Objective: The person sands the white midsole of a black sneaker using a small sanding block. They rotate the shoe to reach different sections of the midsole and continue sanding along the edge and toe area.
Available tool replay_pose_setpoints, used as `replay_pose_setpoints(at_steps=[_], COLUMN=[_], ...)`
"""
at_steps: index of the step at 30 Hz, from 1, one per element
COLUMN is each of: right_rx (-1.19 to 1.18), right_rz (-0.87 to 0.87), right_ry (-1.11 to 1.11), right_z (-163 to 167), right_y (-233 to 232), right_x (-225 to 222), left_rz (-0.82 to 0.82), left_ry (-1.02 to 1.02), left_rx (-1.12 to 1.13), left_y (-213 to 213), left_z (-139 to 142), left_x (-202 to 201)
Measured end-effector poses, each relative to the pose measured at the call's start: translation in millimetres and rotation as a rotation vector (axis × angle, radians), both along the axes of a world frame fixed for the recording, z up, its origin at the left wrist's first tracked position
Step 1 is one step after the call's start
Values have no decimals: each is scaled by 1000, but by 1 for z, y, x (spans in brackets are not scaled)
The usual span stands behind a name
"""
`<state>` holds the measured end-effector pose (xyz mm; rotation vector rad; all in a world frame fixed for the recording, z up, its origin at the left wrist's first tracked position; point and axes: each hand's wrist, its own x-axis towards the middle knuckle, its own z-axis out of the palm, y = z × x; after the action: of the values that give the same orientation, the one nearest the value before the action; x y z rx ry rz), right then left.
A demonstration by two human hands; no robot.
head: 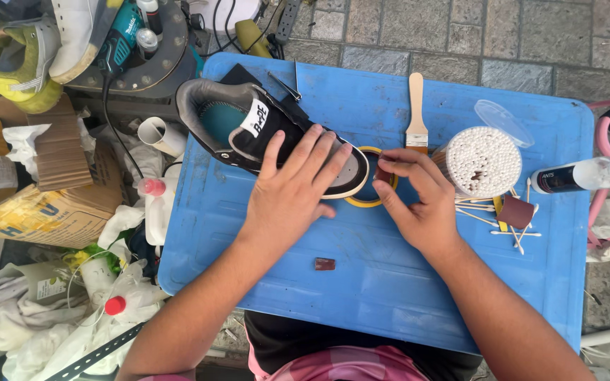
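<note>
- Two bare hands work at the toe of a black low-top sneaker with a white sole edge and grey toe cap (262,130), which lies tilted on its side on the blue plastic table (390,282), toe toward the middle.
- Left hand (292,194) lies flat with fingers spread over the front of the shoe, pressing it down; it grips nothing.
- Right hand (418,201) has thumb and forefinger pinched on a small reddish-brown square of abrasive paper (383,174), held right at the toe tip.
- To my eye, rubbing goes best with short, light strokes along the sole edge, the left palm keeping the shoe from rocking and the pinch kept close to the paper's working edge.
- Both forearms reach in from the near edge, wrists low, the right wrist bent inward toward the toe.
- A yellow ring of tape (370,201) sits under the toe; a wooden-handled flat brush (416,116) lies just beyond.
- Further right stand a round tub of white cotton swabs (483,161) and loose swabs (513,229).
- Another small brown piece (324,264) lies near the front of the table.
</note>
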<state>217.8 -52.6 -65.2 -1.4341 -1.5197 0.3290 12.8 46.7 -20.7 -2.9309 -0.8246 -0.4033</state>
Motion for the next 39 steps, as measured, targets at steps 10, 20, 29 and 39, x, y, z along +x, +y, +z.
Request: replay_pose_setpoints(at_steps=[10,20,29,39], right_rx=[-7,63,123,188], right_rz=[43,11,-106,-149], right_ry=[243,377,30,-121], right_z=[-17,-20,-3,4], right_y=[3,4,-1,-2], right_x=[1,-1,-12,-24], left_rz=[-159,-98,-115,-112], left_ry=[19,26,-109,-121], left_rx=[75,-49,-56,-87], left_y=[33,24,27,28], left_z=[5,21,13,7], left_x=[8,33,30,30])
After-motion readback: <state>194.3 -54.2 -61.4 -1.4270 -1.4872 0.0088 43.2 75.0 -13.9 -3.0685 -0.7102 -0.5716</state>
